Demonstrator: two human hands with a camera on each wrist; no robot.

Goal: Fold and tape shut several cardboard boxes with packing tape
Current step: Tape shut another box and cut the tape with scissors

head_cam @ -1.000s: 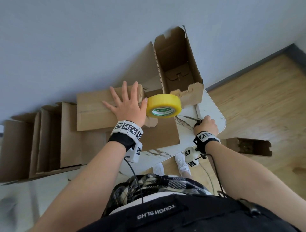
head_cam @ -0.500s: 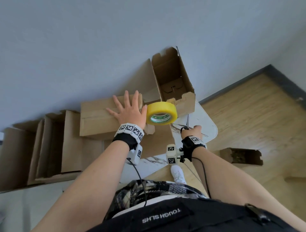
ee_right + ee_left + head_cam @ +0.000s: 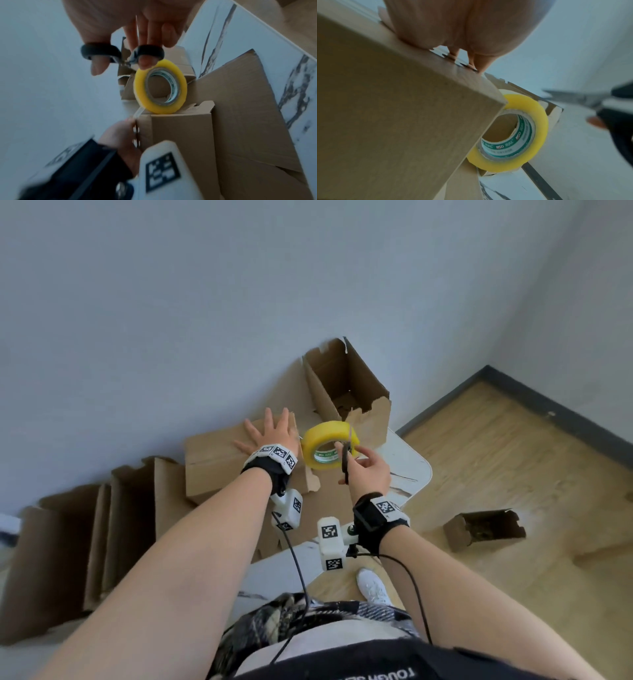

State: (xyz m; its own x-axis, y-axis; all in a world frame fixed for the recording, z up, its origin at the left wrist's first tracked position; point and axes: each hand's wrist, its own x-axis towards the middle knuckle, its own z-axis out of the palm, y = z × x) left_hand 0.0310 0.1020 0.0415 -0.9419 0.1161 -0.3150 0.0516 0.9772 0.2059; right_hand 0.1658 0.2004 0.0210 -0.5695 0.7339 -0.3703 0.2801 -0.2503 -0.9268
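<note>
Cardboard box (image 3: 219, 460), closed, brown: on white marble-pattern table (image 3: 409, 470), against wall. Top flaps down; short clear tape strip runs from its end corner to roll (rt wrist view).

Left hand (image 3: 270, 436): flat on box top, fingers straight and spread, palm pressing down. Holds nothing. Thumb side nearest the roll.

Packing tape roll (image 3: 330, 448), yellow, green-printed core: standing on edge just beside box end, touching box corner in left wrist view (image 3: 522, 129). Sits between closed box and open box behind.

Right hand (image 3: 368, 470): gripping scissors (image 3: 345, 463), black handles, thumb through one loop and a finger through the other (rt wrist view (image 3: 123, 54)). Other fingers loosely extended. Held in air over the roll, blades pointing toward wall. Blades blurred; whether parted or together, cannot tell.

Open box (image 3: 346, 392), tall, upright: behind roll, against wall, top edge torn/ragged, inside mostly shadowed.

Flattened cardboard sheet (image 3: 329, 491): lying on table under roll and closed box.

Addl boxes (image 3: 102, 529), unfolded, flaps up: row on table to person's left.

Small open box (image 3: 484, 529): on wood floor (image 3: 513, 457) to the right, well apart from table.

Wrist cams w/ marker tags on both wrists; cables trailing to waist.
</note>
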